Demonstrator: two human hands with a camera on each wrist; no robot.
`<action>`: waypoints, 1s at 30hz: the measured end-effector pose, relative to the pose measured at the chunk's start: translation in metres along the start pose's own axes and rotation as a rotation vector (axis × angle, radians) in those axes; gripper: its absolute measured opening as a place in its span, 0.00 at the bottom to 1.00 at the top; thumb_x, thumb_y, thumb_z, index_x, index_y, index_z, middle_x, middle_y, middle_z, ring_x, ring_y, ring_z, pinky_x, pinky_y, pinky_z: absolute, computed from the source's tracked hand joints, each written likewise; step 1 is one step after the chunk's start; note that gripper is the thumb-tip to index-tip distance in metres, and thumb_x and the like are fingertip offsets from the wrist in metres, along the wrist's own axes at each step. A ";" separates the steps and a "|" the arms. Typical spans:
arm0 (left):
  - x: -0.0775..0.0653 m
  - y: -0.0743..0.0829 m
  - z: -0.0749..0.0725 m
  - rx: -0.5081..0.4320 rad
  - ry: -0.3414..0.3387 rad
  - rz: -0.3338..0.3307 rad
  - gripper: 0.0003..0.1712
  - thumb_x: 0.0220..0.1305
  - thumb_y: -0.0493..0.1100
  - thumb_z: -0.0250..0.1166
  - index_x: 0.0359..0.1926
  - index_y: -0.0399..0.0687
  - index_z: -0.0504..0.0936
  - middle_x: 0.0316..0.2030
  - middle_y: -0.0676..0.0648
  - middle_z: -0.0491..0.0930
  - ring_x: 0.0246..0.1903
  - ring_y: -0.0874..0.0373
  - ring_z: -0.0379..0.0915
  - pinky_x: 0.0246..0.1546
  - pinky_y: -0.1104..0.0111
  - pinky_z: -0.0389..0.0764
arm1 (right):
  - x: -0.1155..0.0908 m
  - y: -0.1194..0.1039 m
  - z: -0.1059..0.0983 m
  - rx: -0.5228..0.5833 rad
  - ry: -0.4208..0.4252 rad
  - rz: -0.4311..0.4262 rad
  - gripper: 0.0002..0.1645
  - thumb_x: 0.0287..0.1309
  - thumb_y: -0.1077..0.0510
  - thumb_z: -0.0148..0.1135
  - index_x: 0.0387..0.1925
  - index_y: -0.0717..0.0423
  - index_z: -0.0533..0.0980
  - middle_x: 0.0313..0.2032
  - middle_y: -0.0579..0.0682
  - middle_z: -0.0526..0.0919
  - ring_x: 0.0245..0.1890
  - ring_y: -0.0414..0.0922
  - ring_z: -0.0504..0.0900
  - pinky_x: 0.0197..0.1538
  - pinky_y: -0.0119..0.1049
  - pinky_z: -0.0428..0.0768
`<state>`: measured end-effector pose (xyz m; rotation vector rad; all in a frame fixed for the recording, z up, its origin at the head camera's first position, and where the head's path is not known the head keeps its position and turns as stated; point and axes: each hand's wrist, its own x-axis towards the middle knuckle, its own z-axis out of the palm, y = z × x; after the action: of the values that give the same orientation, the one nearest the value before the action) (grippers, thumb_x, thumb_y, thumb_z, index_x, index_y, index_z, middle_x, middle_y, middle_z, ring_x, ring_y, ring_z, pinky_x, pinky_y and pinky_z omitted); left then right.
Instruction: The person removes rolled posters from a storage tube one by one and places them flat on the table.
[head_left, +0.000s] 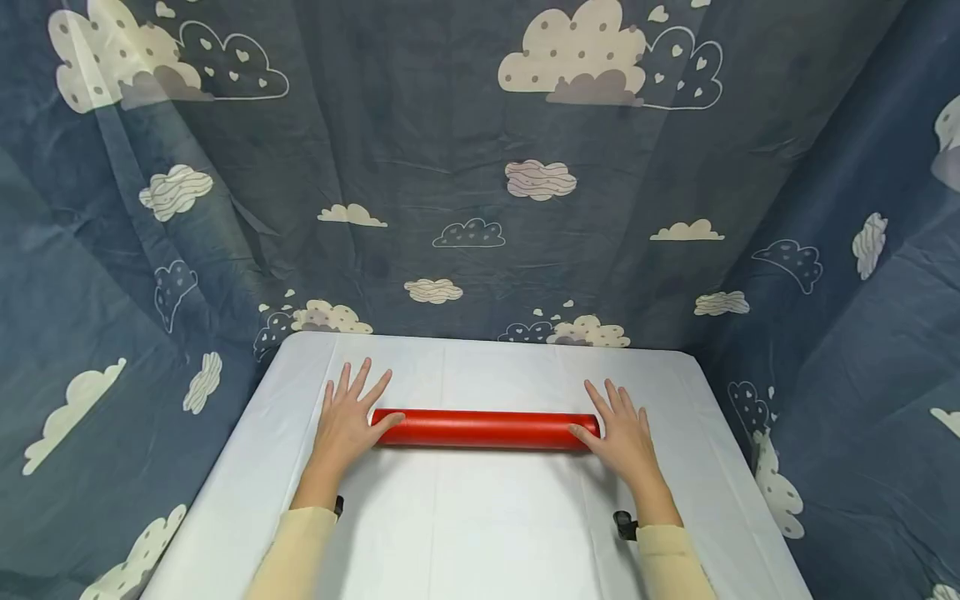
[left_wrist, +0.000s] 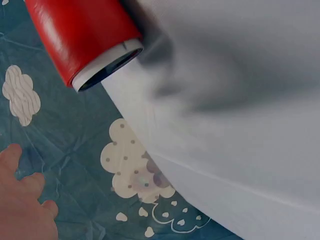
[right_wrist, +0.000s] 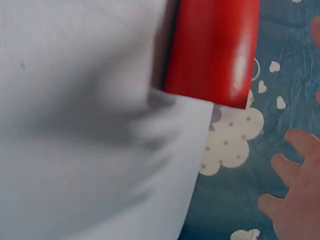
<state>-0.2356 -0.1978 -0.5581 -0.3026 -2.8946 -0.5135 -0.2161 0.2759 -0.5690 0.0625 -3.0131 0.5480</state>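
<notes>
A glossy red roll [head_left: 483, 429] lies crosswise over the white table. Its left end, with a pale rim around a dark hollow, shows in the left wrist view, where the roll [left_wrist: 85, 35] fills the upper left. My left hand [head_left: 345, 429] is at that end, fingers spread and straight, its thumb overlapping the roll in the head view. At the opposite end, my right hand [head_left: 624, 437] has its fingers extended too, thumb over the roll's edge. In the right wrist view, spread fingertips [right_wrist: 282, 167] appear well apart from the roll [right_wrist: 212, 55].
A white cloth covers the table [head_left: 495, 525], which has rounded far corners. Dark blue fabric with cloud prints [head_left: 420, 125] hangs behind it and along both sides. A small black device [head_left: 625, 525] is strapped at my right wrist.
</notes>
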 end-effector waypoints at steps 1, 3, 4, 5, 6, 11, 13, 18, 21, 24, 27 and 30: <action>-0.001 0.001 0.002 -0.002 -0.003 0.000 0.49 0.64 0.72 0.66 0.82 0.65 0.64 0.85 0.42 0.51 0.84 0.32 0.39 0.80 0.31 0.43 | -0.001 -0.001 0.002 0.003 0.000 -0.004 0.56 0.65 0.28 0.64 0.85 0.41 0.54 0.83 0.66 0.52 0.82 0.70 0.50 0.76 0.80 0.44; -0.003 0.002 0.006 -0.010 -0.007 0.001 0.49 0.64 0.73 0.67 0.81 0.64 0.65 0.85 0.42 0.52 0.84 0.31 0.39 0.80 0.31 0.43 | -0.004 -0.003 0.005 0.013 0.007 -0.013 0.54 0.65 0.30 0.65 0.84 0.41 0.56 0.83 0.66 0.54 0.82 0.70 0.52 0.76 0.80 0.46; -0.003 0.002 0.008 -0.011 -0.006 0.002 0.49 0.63 0.73 0.67 0.81 0.63 0.66 0.85 0.42 0.53 0.84 0.31 0.40 0.80 0.31 0.44 | -0.005 -0.004 0.007 0.019 0.011 -0.017 0.53 0.65 0.32 0.66 0.84 0.41 0.56 0.83 0.66 0.55 0.82 0.70 0.53 0.76 0.80 0.46; -0.004 0.002 0.010 -0.012 -0.007 0.003 0.49 0.63 0.73 0.68 0.80 0.63 0.67 0.85 0.42 0.54 0.84 0.32 0.41 0.80 0.31 0.44 | -0.006 -0.005 0.008 0.023 0.014 -0.022 0.53 0.65 0.34 0.68 0.84 0.41 0.57 0.82 0.66 0.56 0.81 0.70 0.54 0.76 0.79 0.48; -0.005 0.003 0.012 -0.014 -0.010 0.003 0.49 0.63 0.72 0.68 0.80 0.62 0.68 0.85 0.42 0.54 0.84 0.32 0.42 0.80 0.31 0.44 | -0.007 -0.006 0.010 0.030 0.015 -0.027 0.53 0.65 0.35 0.69 0.84 0.41 0.58 0.82 0.65 0.57 0.81 0.70 0.55 0.77 0.79 0.49; -0.007 0.005 0.026 -0.023 -0.055 0.011 0.49 0.61 0.71 0.71 0.79 0.60 0.70 0.85 0.44 0.54 0.84 0.35 0.42 0.80 0.32 0.45 | -0.010 -0.008 0.018 0.043 0.010 -0.033 0.54 0.60 0.42 0.76 0.82 0.41 0.61 0.81 0.64 0.59 0.80 0.68 0.58 0.77 0.77 0.55; -0.008 0.005 0.030 -0.026 -0.072 0.011 0.50 0.61 0.70 0.72 0.79 0.60 0.70 0.85 0.44 0.54 0.84 0.35 0.42 0.81 0.32 0.45 | -0.011 -0.008 0.021 0.050 0.013 -0.034 0.54 0.58 0.43 0.78 0.81 0.41 0.62 0.81 0.63 0.60 0.79 0.68 0.58 0.77 0.77 0.55; -0.010 0.005 0.035 -0.035 -0.066 0.006 0.49 0.59 0.67 0.75 0.77 0.58 0.73 0.84 0.43 0.57 0.83 0.35 0.46 0.80 0.32 0.47 | -0.010 -0.010 0.026 0.049 0.033 -0.053 0.54 0.56 0.45 0.80 0.80 0.41 0.64 0.79 0.64 0.63 0.78 0.68 0.61 0.76 0.77 0.57; -0.011 0.005 0.036 -0.038 -0.068 0.006 0.49 0.58 0.66 0.77 0.77 0.57 0.74 0.83 0.43 0.59 0.82 0.35 0.50 0.80 0.32 0.49 | -0.010 -0.010 0.029 0.048 0.029 -0.054 0.53 0.56 0.45 0.80 0.80 0.41 0.65 0.78 0.65 0.65 0.77 0.67 0.64 0.76 0.76 0.58; -0.012 0.005 0.040 -0.047 -0.079 0.006 0.48 0.58 0.65 0.78 0.76 0.57 0.74 0.82 0.43 0.61 0.81 0.36 0.54 0.79 0.32 0.51 | -0.012 -0.010 0.033 0.057 0.030 -0.054 0.52 0.56 0.45 0.80 0.79 0.41 0.66 0.77 0.65 0.67 0.76 0.67 0.66 0.76 0.76 0.59; -0.014 0.005 0.044 -0.057 -0.078 0.011 0.47 0.57 0.62 0.79 0.75 0.57 0.76 0.81 0.43 0.63 0.79 0.36 0.60 0.79 0.34 0.55 | -0.016 -0.010 0.036 0.069 0.034 -0.063 0.51 0.57 0.45 0.80 0.78 0.42 0.68 0.76 0.65 0.68 0.75 0.68 0.67 0.75 0.74 0.62; -0.016 0.004 0.048 -0.065 -0.063 0.022 0.46 0.56 0.58 0.81 0.74 0.56 0.77 0.79 0.43 0.67 0.76 0.38 0.64 0.78 0.35 0.58 | -0.018 -0.011 0.038 0.063 0.051 -0.078 0.50 0.56 0.47 0.81 0.77 0.43 0.70 0.74 0.65 0.70 0.73 0.68 0.68 0.73 0.73 0.66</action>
<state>-0.2259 -0.1798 -0.6041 -0.3661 -2.9363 -0.6064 -0.1998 0.2528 -0.6019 0.1659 -2.9290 0.6275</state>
